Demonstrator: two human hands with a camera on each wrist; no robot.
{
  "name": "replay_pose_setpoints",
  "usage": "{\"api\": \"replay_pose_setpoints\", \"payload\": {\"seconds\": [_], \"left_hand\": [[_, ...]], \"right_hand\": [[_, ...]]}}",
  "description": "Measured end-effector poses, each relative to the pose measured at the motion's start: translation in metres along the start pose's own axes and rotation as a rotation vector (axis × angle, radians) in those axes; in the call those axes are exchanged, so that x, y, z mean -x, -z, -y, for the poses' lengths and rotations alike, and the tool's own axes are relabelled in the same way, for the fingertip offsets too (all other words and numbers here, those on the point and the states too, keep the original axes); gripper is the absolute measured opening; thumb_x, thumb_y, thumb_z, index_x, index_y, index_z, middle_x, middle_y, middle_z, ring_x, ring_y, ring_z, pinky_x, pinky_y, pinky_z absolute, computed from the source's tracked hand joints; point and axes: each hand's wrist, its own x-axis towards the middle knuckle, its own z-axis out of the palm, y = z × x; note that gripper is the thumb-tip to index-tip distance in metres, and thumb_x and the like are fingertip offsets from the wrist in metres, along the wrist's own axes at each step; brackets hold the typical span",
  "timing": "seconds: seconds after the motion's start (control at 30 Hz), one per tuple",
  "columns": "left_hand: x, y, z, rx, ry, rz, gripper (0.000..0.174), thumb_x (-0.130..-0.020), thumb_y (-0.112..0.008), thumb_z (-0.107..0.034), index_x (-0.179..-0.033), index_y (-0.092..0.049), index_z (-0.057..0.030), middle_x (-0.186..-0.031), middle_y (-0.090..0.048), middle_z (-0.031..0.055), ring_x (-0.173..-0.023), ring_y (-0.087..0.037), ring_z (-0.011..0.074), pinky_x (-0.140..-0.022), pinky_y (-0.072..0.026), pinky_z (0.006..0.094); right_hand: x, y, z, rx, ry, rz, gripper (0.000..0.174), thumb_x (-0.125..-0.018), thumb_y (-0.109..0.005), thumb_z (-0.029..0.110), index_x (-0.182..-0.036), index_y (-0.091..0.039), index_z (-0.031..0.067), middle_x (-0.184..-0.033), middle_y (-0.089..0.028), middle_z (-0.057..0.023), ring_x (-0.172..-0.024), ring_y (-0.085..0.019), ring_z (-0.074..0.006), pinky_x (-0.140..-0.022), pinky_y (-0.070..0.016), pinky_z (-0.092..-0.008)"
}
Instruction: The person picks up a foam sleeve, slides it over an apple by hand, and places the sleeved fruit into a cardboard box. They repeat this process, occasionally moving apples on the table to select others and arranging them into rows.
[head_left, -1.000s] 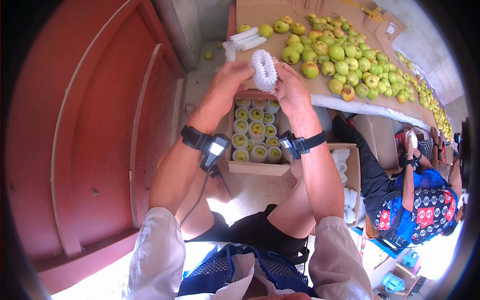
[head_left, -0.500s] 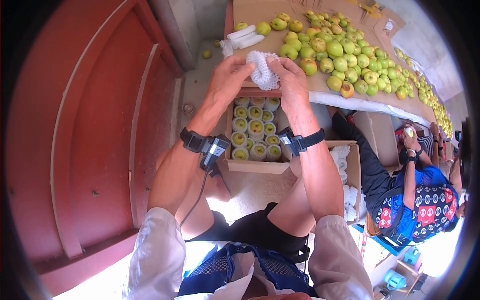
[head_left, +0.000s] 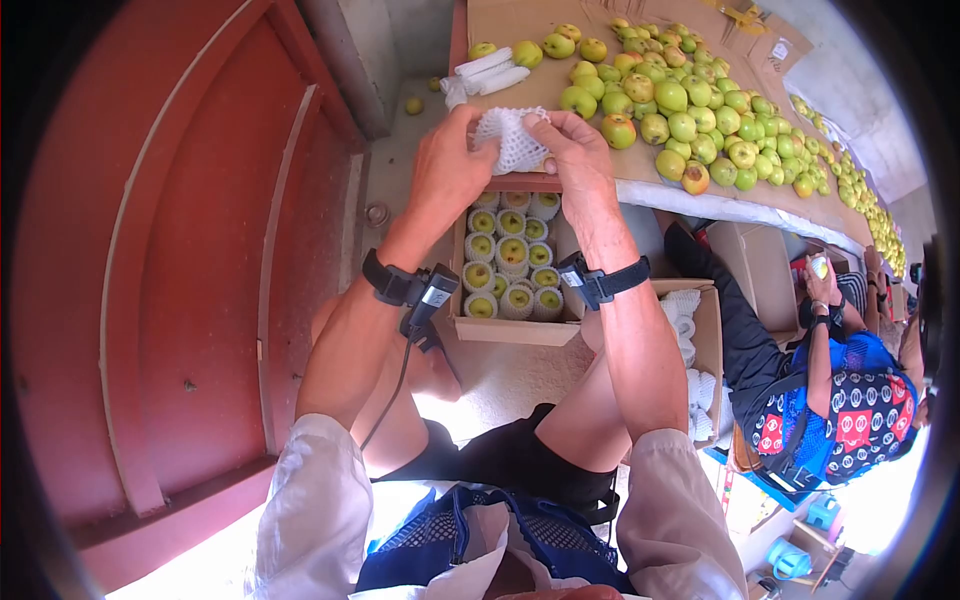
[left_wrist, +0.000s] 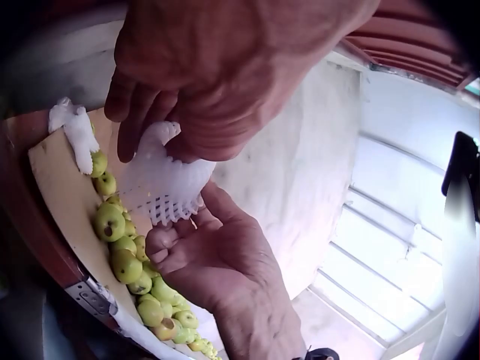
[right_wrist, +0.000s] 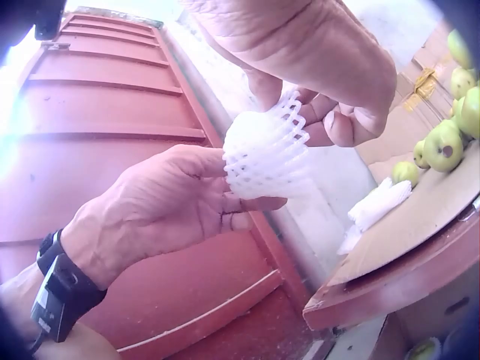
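Note:
A white foam net sleeve (head_left: 512, 142) is held up between both hands, over the near edge of the table. My left hand (head_left: 448, 168) grips its left side, with thumb and fingers around the mesh in the right wrist view. On the other side, my right hand (head_left: 583, 165) pinches the sleeve's edge between thumb and fingers. Open lattice shows along the rim of the net (right_wrist: 266, 154); the rest looks denser and doubled over. No fruit shows through the mesh. Below the hands, a carton (head_left: 520, 335) holds rows of green apples (head_left: 513, 252) in similar white nets.
Many loose green apples (head_left: 690, 120) cover the cardboard-topped table (head_left: 560, 75). Flattened foam sleeves (head_left: 490, 75) lie at its left corner. Another carton (head_left: 708, 330) with white nets stands at my right, near a seated person (head_left: 830, 400). A red door (head_left: 200, 250) is on the left.
The sleeve has turned from an upright, open ring to a wider, sideways shape, with its mesh spread between the hands. My left hand has shifted slightly and closed in around its side.

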Motion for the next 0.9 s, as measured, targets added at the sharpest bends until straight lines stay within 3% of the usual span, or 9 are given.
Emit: {"api": "replay_pose_setpoints", "payload": {"seconds": [0.03,0.3,0.4,0.5,0.7,0.9], "left_hand": [[0.000,0.001,-0.003,0.031,0.017,0.008,0.027,-0.088,-0.061,-0.010,-0.112,-0.062,0.0003,-0.101,-0.069,0.0258,-0.098,-0.067,0.0402,-0.084,-0.0520,0.0445],[-0.012,-0.008,0.025,0.220,0.063,-0.077,0.025,-0.089,-0.061,-0.006,-0.113,-0.062,0.0004,-0.097,-0.071,0.0197,-0.091,-0.070,0.0256,-0.081,-0.0517,0.0359],[-0.013,-0.007,0.022,0.246,0.067,-0.116,0.023,-0.089,-0.060,-0.004,-0.112,-0.062,0.0004,-0.096,-0.071,0.0168,-0.090,-0.069,0.0216,-0.081,-0.0516,0.0340],[-0.013,-0.005,0.017,0.242,0.068,-0.124,0.023,-0.089,-0.058,-0.002,-0.111,-0.063,0.0007,-0.094,-0.070,0.0145,-0.089,-0.068,0.0193,-0.081,-0.0516,0.0329],[-0.015,-0.008,0.014,0.404,0.016,-0.122,0.025,-0.087,-0.054,0.005,-0.109,-0.064,-0.0010,-0.092,-0.069,0.0122,-0.087,-0.067,0.0172,-0.080,-0.0516,0.0318],[-0.010,-0.006,0.003,0.242,-0.011,-0.118,0.023,-0.087,-0.055,0.004,-0.107,-0.063,-0.0019,-0.095,-0.071,0.0141,-0.089,-0.069,0.0213,-0.081,-0.0519,0.0341]], "right_hand": [[0.002,-0.001,0.003,-0.014,-0.032,0.017,0.017,-0.093,-0.071,0.020,-0.100,-0.069,0.0052,-0.086,-0.063,0.0042,-0.067,-0.048,-0.0008,-0.054,-0.0332,-0.0171],[0.005,0.001,0.015,-0.001,-0.201,0.067,0.031,-0.099,-0.063,0.037,-0.109,-0.064,0.0079,-0.090,-0.061,0.0040,-0.073,-0.051,-0.0032,-0.051,-0.0267,-0.0173],[0.000,0.007,0.008,0.013,-0.205,0.124,0.044,-0.096,-0.062,0.050,-0.106,-0.067,0.0075,-0.087,-0.063,-0.0002,-0.075,-0.054,-0.0080,-0.056,-0.0300,-0.0227],[-0.004,0.008,0.006,0.021,-0.268,0.186,0.042,-0.100,-0.055,0.050,-0.109,-0.063,0.0093,-0.092,-0.062,0.0028,-0.075,-0.051,-0.0041,-0.052,-0.0244,-0.0199],[-0.005,0.008,0.011,-0.006,-0.350,0.260,0.043,-0.100,-0.054,0.052,-0.108,-0.063,0.0115,-0.092,-0.062,0.0041,-0.077,-0.049,-0.0038,-0.056,-0.0251,-0.0220],[-0.001,0.006,0.017,0.026,-0.183,0.169,0.035,-0.100,-0.060,0.043,-0.103,-0.068,0.0095,-0.093,-0.061,0.0058,-0.081,-0.047,-0.0036,-0.061,-0.0306,-0.0225]]}}
